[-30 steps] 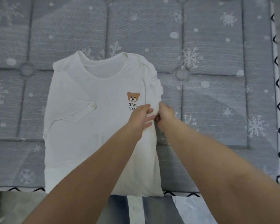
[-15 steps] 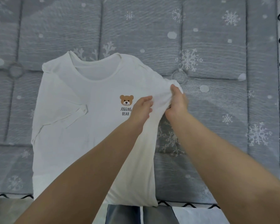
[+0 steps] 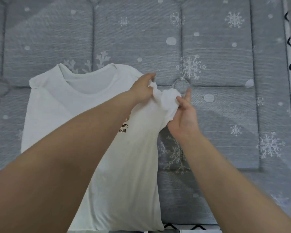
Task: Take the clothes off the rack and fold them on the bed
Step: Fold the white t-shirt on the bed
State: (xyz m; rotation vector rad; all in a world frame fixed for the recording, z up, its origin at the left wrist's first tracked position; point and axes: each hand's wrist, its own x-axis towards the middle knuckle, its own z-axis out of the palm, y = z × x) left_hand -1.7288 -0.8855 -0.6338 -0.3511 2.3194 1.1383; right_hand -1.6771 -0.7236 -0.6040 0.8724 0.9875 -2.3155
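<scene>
In the head view, one white T-shirt (image 3: 60, 115) is lying face up on the grey snowflake-patterned bed (image 3: 217, 47), its neckline pointing toward the far side and its hem reaching the near edge, so its long axis is running away from the person. The printed words "JOGGING BEAR" are partly showing beside the left forearm. The shirt's far side, on the person's left, is lying flat with its sleeve folded inward; the sleeve on the person's right is bunched up and lifted off the bed.

The left hand (image 3: 142, 89) is pinching the bunched cloth near the shoulder, fingers curled on it. The right hand (image 3: 183, 113) is holding the same crumpled sleeve from just beside it, the thumb and some fingers gripping the wad while the index finger is pointing up loosely. The two hands are sitting close together, both on the right shoulder area, with the right hand toward the bed's right edge and the left hand nearer the shirt's middle.

Judging by this, the sleeve is being straightened or turned in over the body. The cloth to be folded is lying to the left of both hands, so the coming move would likely be carrying the sleeve leftward across the long axis.

Counted: one shirt, two hands, one bed. No rack is in sight.
</scene>
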